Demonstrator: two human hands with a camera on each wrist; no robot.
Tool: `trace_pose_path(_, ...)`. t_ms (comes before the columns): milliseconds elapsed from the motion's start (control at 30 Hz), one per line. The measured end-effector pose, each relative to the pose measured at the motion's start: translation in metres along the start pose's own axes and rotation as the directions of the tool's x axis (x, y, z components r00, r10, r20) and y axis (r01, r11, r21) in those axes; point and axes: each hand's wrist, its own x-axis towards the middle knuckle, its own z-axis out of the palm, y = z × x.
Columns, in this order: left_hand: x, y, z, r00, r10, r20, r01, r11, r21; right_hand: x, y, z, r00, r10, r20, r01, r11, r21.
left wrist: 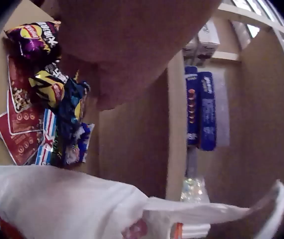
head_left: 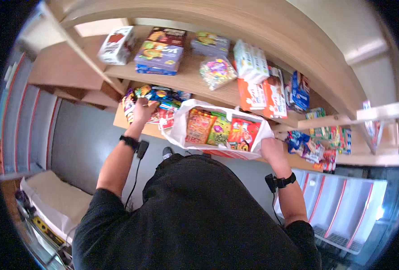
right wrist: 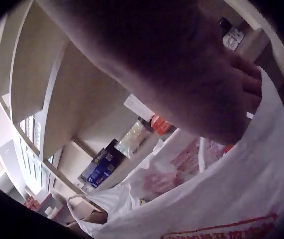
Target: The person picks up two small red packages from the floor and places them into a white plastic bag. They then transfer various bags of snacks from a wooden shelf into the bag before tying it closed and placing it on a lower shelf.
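Note:
A white plastic bag (head_left: 181, 130) stands wide at its mouth in front of the shelves, with red print low on its side. Inside it lie an orange snack packet (head_left: 198, 128), a green one (head_left: 219, 130) and a red one (head_left: 244, 133). My right hand (head_left: 272, 150) grips the bag's right rim, its fingers curled over the edge in the right wrist view. On the lower shelf, my left hand (head_left: 142, 111) reaches in among small snack packets (head_left: 163, 96). Its fingertips are hidden in the left wrist view, and I cannot tell whether they hold a packet.
Boxes of biscuits (head_left: 159, 56) and a bag of wrapped sweets (head_left: 217, 72) stand on the shelf above. White cartons (head_left: 251, 60) and orange boxes (head_left: 253, 94) are right of them. More packets (head_left: 314, 148) lie at the lower right. Wooden uprights divide the shelves.

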Motion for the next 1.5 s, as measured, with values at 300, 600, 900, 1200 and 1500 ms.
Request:
trace_pose_path(300, -0.12, 0.196, -0.109, 0.718, 0.691, 0.083, -0.67, 0.718, -0.189, -0.022, -0.069, -0.074, 0.813, -0.034, -0.581, 0.399, 0.76, 0.513)
trace_pose_path(600, -0.142, 0.175, -0.016, 0.272, 0.444, 0.854, -0.951, 0.26, 0.167, 0.064, -0.108, 0.044, 0.947, -0.244, -0.21, 0.27, 0.957, 0.103)
trace_pose_path(900, -0.14, 0.158, -0.023, 0.396, 0.422, 0.816, -0.896, 0.373, 0.242, 0.056, -0.041, 0.035, 0.977, 0.121, 0.175, -0.193, 0.85, 0.49)
trace_pose_path(1200, -0.149, 0.203, -0.021, 0.448, 0.573, 0.686, -0.774, 0.633, -0.022, 0.028, -0.084, -0.014, 0.811, -0.25, -0.529, 0.552, 0.628, 0.549)
trace_pose_path(1500, -0.141, 0.242, -0.066, 0.503, 0.772, 0.39, -0.694, 0.629, -0.351, -0.016, -0.099, -0.094, 0.242, -0.478, -0.844, 0.917, 0.397, 0.038)
